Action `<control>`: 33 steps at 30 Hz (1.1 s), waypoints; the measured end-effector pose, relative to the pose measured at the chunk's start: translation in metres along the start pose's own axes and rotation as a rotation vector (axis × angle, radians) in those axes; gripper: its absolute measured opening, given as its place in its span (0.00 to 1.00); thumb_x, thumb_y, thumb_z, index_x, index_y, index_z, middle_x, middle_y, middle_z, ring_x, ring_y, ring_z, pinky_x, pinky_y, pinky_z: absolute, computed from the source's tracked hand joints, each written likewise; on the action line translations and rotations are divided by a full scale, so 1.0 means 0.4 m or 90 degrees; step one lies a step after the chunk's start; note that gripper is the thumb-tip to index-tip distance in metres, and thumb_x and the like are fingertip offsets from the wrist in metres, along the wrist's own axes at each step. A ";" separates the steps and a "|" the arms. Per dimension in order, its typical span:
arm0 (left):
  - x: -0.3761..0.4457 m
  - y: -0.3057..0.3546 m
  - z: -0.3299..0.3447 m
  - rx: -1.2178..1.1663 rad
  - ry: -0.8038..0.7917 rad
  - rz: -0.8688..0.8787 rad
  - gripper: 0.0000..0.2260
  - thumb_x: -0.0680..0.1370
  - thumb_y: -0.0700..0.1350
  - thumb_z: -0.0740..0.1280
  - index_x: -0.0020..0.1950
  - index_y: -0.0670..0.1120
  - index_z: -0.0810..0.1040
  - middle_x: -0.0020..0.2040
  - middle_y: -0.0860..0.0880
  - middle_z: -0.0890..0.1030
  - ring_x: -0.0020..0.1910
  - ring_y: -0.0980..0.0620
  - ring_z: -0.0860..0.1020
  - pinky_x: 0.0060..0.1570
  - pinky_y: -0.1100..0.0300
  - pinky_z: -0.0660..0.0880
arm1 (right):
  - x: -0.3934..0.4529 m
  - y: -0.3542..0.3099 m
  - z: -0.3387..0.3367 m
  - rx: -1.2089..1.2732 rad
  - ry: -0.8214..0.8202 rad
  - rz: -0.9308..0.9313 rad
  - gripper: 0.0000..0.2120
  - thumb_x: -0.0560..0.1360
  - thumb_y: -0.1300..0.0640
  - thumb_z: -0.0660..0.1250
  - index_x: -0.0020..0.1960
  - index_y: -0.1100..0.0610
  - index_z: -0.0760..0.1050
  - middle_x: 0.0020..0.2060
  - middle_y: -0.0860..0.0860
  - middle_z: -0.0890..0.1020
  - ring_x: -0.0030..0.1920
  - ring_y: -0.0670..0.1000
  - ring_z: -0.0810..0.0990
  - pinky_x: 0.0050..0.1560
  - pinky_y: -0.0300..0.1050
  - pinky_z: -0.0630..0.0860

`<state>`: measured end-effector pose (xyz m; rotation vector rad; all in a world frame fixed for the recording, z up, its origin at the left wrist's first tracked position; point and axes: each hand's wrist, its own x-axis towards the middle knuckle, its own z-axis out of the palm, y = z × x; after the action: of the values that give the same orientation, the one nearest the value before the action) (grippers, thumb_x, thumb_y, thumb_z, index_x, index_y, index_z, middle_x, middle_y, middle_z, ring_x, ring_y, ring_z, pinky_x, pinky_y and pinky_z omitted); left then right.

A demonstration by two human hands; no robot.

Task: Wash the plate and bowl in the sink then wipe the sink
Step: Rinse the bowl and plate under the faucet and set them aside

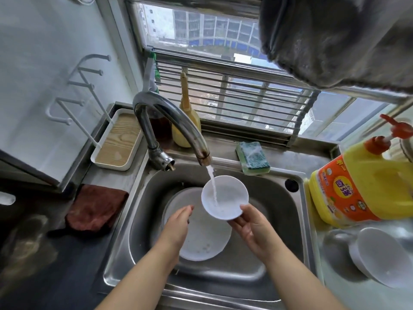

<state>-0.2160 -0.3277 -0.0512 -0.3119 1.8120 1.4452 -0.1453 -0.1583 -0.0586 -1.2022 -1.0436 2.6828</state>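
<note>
A small white bowl (225,196) is held under the running tap (178,124), and the water stream lands inside it. My right hand (252,231) grips the bowl at its near right rim, thumb on the edge. Left of the bowl, my left hand (178,227) hovers with straight fingers, apart from it and holding nothing. Below both lies a white plate (205,240) with a few suds on the bottom of the steel sink (279,220).
A green-and-yellow sponge (253,157) sits on the sink's back ledge. A brown cloth (96,209) lies on the left counter, with a white tray (116,142) behind it. On the right stand a yellow detergent jug (362,182) and white bowls (380,256).
</note>
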 end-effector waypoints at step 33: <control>0.051 0.058 -0.002 -0.379 -0.169 -0.057 0.12 0.82 0.41 0.55 0.62 0.47 0.74 0.52 0.46 0.79 0.48 0.47 0.76 0.44 0.52 0.73 | 0.000 0.030 -0.009 -0.568 0.144 -0.217 0.21 0.80 0.48 0.58 0.71 0.52 0.64 0.64 0.46 0.69 0.63 0.45 0.69 0.67 0.42 0.64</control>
<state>-0.2444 -0.3154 -0.0488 -0.4635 1.1184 1.8418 -0.1399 -0.1657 -0.0675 -1.1870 -2.2480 1.7712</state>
